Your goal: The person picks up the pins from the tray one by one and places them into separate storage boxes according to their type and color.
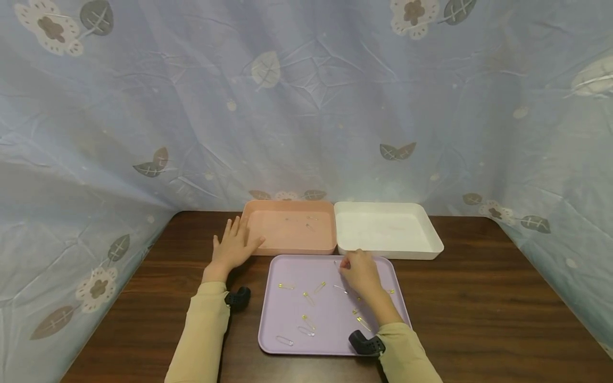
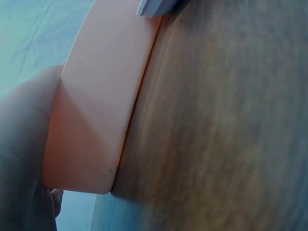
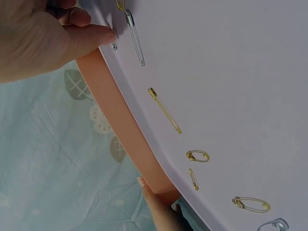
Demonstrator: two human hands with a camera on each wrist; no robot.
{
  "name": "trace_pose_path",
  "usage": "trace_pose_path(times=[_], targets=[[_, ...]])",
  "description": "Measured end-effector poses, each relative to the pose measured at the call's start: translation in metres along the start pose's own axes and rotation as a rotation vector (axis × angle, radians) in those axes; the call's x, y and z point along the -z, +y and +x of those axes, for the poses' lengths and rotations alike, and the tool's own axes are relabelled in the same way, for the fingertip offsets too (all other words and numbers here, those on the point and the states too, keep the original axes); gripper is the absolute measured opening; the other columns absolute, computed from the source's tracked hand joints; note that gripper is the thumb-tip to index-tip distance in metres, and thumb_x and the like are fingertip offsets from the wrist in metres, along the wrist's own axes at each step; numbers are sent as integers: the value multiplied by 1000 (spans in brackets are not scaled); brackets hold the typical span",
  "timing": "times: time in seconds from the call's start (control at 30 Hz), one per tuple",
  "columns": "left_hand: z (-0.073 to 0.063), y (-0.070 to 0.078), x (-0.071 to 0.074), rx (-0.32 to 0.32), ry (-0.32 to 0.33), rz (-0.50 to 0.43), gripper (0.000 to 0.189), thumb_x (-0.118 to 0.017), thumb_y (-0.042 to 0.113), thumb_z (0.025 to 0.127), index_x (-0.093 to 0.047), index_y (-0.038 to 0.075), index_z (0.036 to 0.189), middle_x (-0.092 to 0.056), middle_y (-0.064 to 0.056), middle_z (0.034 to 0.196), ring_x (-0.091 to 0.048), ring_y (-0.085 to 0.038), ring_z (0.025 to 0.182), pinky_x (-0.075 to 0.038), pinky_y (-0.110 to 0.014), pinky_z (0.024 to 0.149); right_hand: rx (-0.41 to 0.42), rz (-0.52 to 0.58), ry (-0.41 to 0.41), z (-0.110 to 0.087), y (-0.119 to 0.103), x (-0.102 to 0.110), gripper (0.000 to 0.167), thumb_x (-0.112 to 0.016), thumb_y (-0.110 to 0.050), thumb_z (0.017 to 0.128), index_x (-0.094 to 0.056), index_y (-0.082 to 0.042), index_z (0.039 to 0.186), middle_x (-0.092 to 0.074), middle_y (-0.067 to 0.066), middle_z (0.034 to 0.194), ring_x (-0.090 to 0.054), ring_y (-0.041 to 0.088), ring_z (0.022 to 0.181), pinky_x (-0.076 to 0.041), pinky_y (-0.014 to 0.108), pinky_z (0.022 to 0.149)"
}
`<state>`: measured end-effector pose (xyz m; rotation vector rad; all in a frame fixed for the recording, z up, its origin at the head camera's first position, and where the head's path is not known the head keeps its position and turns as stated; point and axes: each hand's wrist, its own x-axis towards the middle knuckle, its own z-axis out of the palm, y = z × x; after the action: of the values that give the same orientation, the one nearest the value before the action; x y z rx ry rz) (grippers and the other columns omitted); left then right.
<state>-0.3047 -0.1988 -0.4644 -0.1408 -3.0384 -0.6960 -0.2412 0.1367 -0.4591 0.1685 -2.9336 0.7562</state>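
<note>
My right hand (image 1: 361,271) is over the far part of a lilac tray (image 1: 330,348). Its thumb and fingers pinch a small silver safety pin (image 3: 114,43), partly hidden by the thumb tip. Close by lies another silver safety pin (image 3: 135,41). Several gold safety pins (image 3: 164,110) and two more silver ones, one near the front left (image 1: 284,341), are scattered over the lilac tray. My left hand (image 1: 233,247), fingers spread, rests at the left end of a peach tray (image 1: 287,250). In the left wrist view, that hand (image 2: 24,139) lies against the tray's wall.
Inside the peach tray lie a few small silver pins (image 1: 310,227). A white tray (image 1: 390,254) stands beside it on the right, behind the lilac tray. All three are on a dark wooden table (image 1: 503,303), with a patterned blue-grey cloth (image 1: 306,122) hanging behind.
</note>
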Motion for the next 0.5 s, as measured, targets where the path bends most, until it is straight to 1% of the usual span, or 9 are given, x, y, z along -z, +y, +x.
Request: trace_pose_path(times=[0.1,0.2,0.33,0.5], targets=[[0,-1,-1,-3,3,-6,95,-39,73,90,-2,19,158,-2,-14,165,5,-36,152,-2,-76,110,8,4,-7,0,-1,0,5,-73,-10,81,-69,-8,80,-63,8,92,-53,25,90,-47,39,76],[0,-2,-1,-2,-5,-10,95,-38,74,90,4,23,157,0,-13,165,6,-35,152,-1,-75,111,12,8,-18,1,-2,-1,3,-72,-8,82,-70,-8,80,-64,8,94,-53,24,91,-48,39,76],[1,-2,-1,-2,-17,-11,93,-38,74,90,11,28,156,2,-12,165,7,-35,152,0,-76,110,19,2,-24,1,-2,-2,8,-70,-6,82,-69,-10,77,-65,7,94,-52,24,90,-47,39,75],[2,-2,0,-6,-7,-19,94,-38,74,90,7,25,157,1,-12,165,3,-36,152,-1,-76,110,21,-11,-33,1,-1,-2,11,-69,-7,82,-67,-11,72,-62,5,88,-51,23,87,-46,38,72]])
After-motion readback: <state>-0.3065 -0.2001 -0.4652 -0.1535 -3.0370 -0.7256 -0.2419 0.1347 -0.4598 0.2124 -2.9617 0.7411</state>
